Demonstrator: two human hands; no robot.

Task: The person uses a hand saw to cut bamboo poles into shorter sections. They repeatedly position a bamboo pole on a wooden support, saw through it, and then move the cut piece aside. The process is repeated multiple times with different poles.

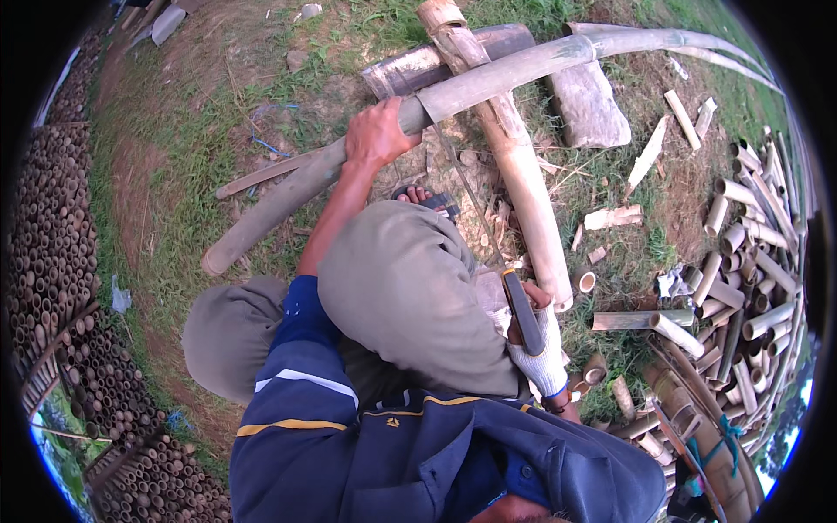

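Observation:
A long grey-green bamboo pole (523, 71) slants from the lower left up to the far right. My bare left hand (375, 134) is wrapped round it, just left of a dark cut line. At that line rests the far end of a hand saw (522, 307), its thin blade slanting back toward me. My right hand (547, 350), in a white knit glove, grips the saw's dark handle beside my bent knee. Under the pole lies a thick pale bamboo post (521, 179); the two cross right of the cut.
A dark split bamboo length (405, 71) and a stone block (591, 109) lie beyond. Many short bamboo pieces (767, 322) are heaped at right. Stacked bamboo tubes (52, 235) line the left. My sandalled foot (429, 200) is near the blade.

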